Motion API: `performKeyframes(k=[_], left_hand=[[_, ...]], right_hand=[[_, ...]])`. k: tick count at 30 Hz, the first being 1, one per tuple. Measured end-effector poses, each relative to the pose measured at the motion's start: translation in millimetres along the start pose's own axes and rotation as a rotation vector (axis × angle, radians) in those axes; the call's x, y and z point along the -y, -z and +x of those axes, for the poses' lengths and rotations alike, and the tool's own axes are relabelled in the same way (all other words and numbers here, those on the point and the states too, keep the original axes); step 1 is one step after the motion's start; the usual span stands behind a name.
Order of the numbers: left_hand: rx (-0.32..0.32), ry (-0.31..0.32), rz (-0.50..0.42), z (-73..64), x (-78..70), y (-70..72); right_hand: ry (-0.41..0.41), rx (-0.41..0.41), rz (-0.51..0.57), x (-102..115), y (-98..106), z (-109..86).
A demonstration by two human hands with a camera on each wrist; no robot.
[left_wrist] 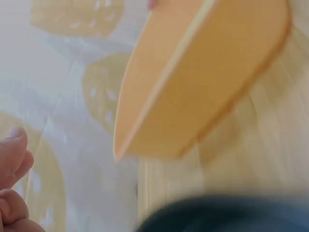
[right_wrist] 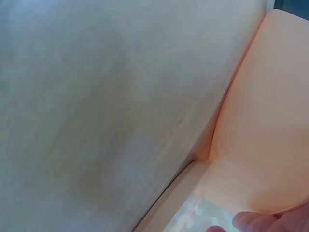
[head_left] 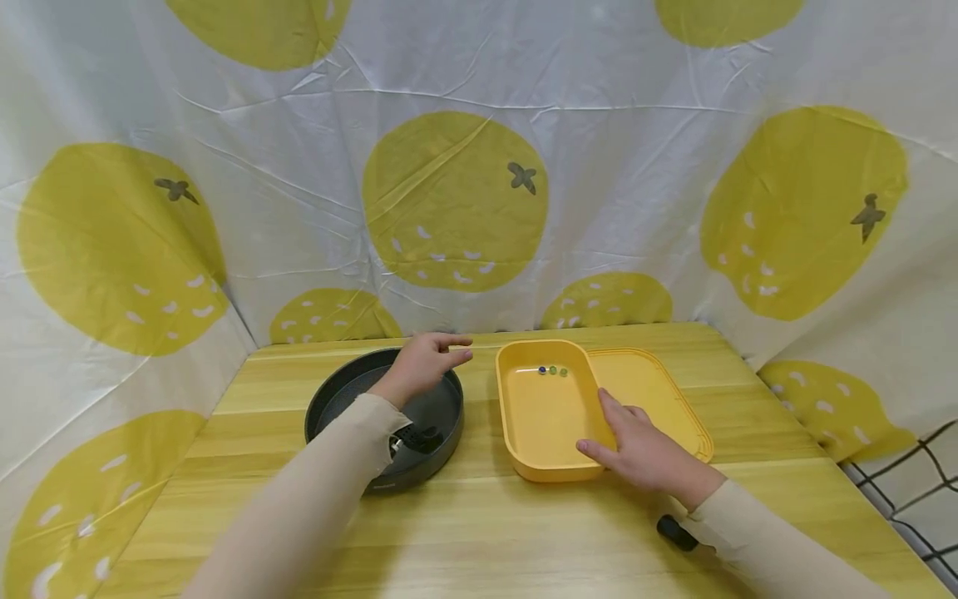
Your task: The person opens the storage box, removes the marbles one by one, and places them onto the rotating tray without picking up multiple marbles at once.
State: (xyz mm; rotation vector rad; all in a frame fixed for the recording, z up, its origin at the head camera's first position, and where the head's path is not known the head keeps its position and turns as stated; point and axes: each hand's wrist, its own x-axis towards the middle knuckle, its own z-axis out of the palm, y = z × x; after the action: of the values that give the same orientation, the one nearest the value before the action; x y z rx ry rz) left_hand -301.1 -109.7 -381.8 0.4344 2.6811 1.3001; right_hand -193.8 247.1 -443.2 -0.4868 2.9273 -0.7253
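Observation:
A deep yellow box [head_left: 542,416] sits on the wooden table, with several small marbles [head_left: 553,370], blue and green, at its far end. My right hand [head_left: 647,449] holds the box by its right wall, thumb over the inside and fingers along the outer side. To the left, my left hand [head_left: 425,363] hovers above the far edge of a dark round pan [head_left: 441,416]. Its index finger and thumb point right toward the box, a gap showing between them. The left forearm hides part of the pan.
A flat yellow lid [head_left: 651,391] lies on the table right of the box, partly behind it. At the back, a white curtain [head_left: 614,183] with large yellow fruit prints hangs along the table [head_left: 479,541]. A dark grid pattern [head_left: 924,482] shows at the right edge.

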Motion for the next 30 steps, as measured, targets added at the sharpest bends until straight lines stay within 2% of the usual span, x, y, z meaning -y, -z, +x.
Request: performKeyframes(k=[8, 17, 26, 30], left_hand=[[0.028, -0.039, 0.011, 25.2, -31.4, -49.5], [0.096, 0.021, -0.029, 48.9, -51.3, -92.7], [0.077, 0.073, -0.013, 74.2, -59.7, -134.4], [0.050, 0.109, 0.040, 80.1, -58.7, -150.5]], right_hand=[[-0.003, 0.002, 0.002, 1.0, 0.8, -0.2], [-0.011, 0.009, 0.000, 2.5, 1.3, 1.0], [-0.011, -0.004, 0.001, 1.3, 0.7, 2.0], [-0.008, -0.010, 0.002, 1.1, -0.9, 1.5]])
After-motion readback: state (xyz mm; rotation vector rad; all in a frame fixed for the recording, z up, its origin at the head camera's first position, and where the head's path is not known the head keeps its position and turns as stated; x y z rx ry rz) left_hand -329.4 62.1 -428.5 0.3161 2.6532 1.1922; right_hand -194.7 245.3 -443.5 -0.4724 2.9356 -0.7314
